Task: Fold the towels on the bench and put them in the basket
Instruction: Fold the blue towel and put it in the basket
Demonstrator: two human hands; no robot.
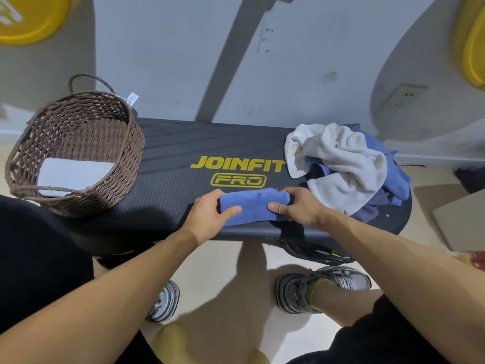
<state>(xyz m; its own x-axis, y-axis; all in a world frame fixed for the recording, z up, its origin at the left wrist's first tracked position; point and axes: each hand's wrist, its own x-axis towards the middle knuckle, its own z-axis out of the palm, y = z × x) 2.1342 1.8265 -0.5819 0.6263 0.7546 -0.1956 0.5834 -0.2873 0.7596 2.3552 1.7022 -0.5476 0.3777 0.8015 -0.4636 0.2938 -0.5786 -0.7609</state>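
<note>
I am pinching the folded blue towel (253,206) at both ends, left hand (210,214) and right hand (296,206) each curling thumb over and fingers under, at the near edge of the black JOINFIT bench (170,185). The wicker basket (126,153), sitting left, is holding a folded white towel (73,174); the unfolded towel pile (346,166) is lying right.

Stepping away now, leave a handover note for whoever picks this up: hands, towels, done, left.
Left hand and right hand each grip an end of the folded blue towel at the bench front edge.
Done: one folded white towel lies in the basket at the bench's left end.
Left: basket the blue towel, then fold the towel pile at the right end.
</note>
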